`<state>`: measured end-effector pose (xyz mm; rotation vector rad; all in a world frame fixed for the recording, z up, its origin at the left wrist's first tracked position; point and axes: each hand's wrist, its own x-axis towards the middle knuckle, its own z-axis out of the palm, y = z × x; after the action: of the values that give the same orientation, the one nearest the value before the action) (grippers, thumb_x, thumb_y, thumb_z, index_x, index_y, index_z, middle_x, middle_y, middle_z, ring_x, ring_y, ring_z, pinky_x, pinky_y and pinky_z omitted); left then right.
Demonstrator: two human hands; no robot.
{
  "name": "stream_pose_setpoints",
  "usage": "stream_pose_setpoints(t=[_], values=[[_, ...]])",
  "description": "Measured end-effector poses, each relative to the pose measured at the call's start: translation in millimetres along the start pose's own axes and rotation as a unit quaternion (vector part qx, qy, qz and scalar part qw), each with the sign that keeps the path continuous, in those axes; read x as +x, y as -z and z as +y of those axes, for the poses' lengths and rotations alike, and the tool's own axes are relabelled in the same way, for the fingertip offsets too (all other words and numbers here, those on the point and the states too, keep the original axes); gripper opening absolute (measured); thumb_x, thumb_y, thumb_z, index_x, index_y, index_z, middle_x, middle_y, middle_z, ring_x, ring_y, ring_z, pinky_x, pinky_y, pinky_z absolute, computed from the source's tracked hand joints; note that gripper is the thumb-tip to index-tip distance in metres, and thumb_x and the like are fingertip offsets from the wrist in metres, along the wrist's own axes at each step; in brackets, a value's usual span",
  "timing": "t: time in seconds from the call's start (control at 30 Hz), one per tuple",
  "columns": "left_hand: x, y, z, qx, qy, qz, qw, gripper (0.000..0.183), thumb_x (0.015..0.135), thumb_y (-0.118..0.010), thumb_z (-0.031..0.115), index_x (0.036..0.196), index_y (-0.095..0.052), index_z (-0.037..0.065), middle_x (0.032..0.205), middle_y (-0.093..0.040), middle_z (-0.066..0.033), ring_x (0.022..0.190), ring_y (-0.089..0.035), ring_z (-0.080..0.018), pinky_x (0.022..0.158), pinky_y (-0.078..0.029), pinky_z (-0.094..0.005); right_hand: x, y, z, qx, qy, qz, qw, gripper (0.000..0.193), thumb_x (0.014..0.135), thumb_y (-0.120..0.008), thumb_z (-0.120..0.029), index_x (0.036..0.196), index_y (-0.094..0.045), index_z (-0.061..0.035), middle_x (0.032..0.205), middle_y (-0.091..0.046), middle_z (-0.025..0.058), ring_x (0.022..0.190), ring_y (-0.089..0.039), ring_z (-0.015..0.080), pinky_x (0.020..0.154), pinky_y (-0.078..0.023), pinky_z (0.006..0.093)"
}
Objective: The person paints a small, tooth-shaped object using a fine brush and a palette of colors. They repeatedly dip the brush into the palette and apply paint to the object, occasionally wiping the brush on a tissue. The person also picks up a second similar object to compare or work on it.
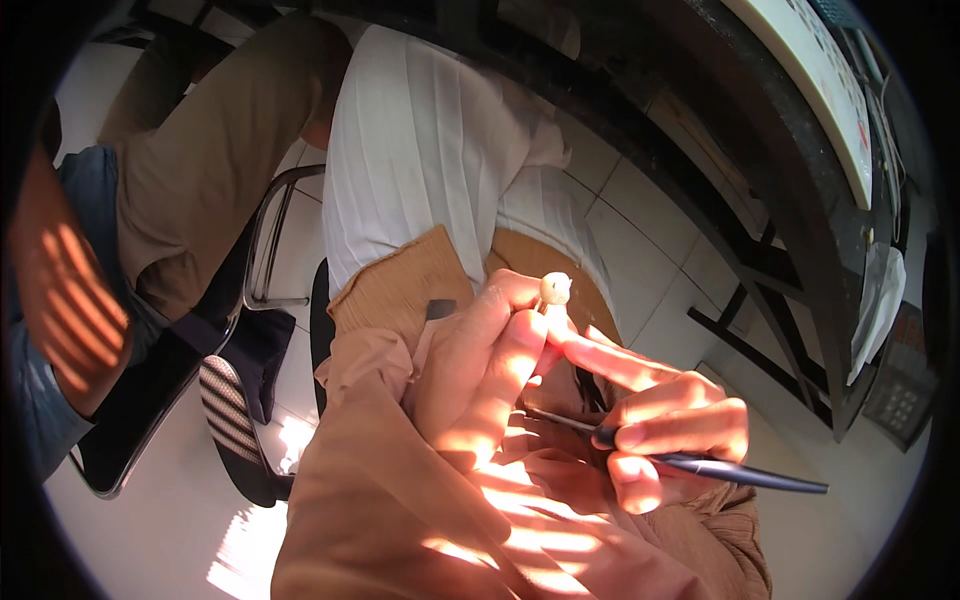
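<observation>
My left hand [475, 375] is closed, pinching a small pale piece with a rounded, ball-like top [555, 289] between thumb and fingers. Dark specks mark the ball; what it is made as, I cannot tell. In my right hand [685, 415] lies a slim tool with a dark blue tapered handle [745, 472] and a thin metal shaft [562, 417]. The shaft points left, below the pale piece, and its tip is partly hidden by my left hand. My right index finger stretches up to the piece's lower end. A small flat grey rectangle [440, 309] shows behind my left hand.
My lap, in white pleated cloth [420, 150] and brown fabric, lies beneath my hands. At the right stands a dark table [700, 120] with a white board [815, 80] on top. A person's arm [70, 300] and a black chair [160, 400] are close on the left.
</observation>
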<state>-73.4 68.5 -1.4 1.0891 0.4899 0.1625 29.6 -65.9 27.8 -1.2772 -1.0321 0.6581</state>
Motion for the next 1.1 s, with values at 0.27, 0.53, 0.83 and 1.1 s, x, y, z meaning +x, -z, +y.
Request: stream_pose_setpoints(t=[0.27,0.53,0.83,1.1], values=[[1.3,-3.7,-3.2,-0.130,-0.056,-0.008,0.990,0.013,0.095,-0.034,0.012,0.092,-0.043,0.003,0.080,-0.044,-0.0029,0.067,-0.034,-0.0071,0.063,-0.032,-0.0215,4.9,5.3,-7.4,-0.012,-0.010,0.062,0.998,0.014,0.077,-0.053,0.002,0.089,-0.048,0.0001,0.071,-0.054,0.0122,0.068,-0.064,0.0276,0.090,-0.042,0.0555],[-7.0,1.4,-31.9,-0.113,-0.101,-0.031,0.988,0.011,0.093,-0.037,0.007,0.095,-0.046,0.002,0.082,-0.050,-0.0075,0.069,-0.042,-0.0093,0.064,-0.036,-0.0224,8.3,8.9,-11.7,0.031,-0.035,0.034,0.998,0.018,0.080,-0.055,-0.002,0.093,-0.043,-0.0016,0.073,-0.059,0.0134,0.078,-0.066,0.0312,0.101,-0.020,0.0601],[6.6,8.1,-39.6,-0.013,-0.274,-0.104,0.956,0.017,0.087,-0.040,-0.002,0.103,-0.046,0.000,0.080,-0.054,-0.0121,0.058,-0.049,-0.0140,0.050,-0.041,-0.0255,-1.6,-1.7,-12.1,0.042,0.009,0.057,0.997,0.024,0.085,-0.054,-0.004,0.098,-0.034,0.0004,0.075,-0.053,0.0163,0.084,-0.061,0.0446,0.097,-0.020,0.0662],[11.3,16.8,-40.7,0.068,-0.298,-0.125,0.944,0.021,0.082,-0.041,-0.009,0.101,-0.047,-0.001,0.078,-0.055,-0.0141,0.057,-0.052,-0.0178,0.048,-0.042,-0.0262,3.2,1.8,-16.7,0.012,0.012,0.018,1.000,0.025,0.085,-0.055,-0.005,0.098,-0.034,0.0013,0.072,-0.053,0.0181,0.082,-0.062,0.0436,0.096,-0.022,0.0663]])
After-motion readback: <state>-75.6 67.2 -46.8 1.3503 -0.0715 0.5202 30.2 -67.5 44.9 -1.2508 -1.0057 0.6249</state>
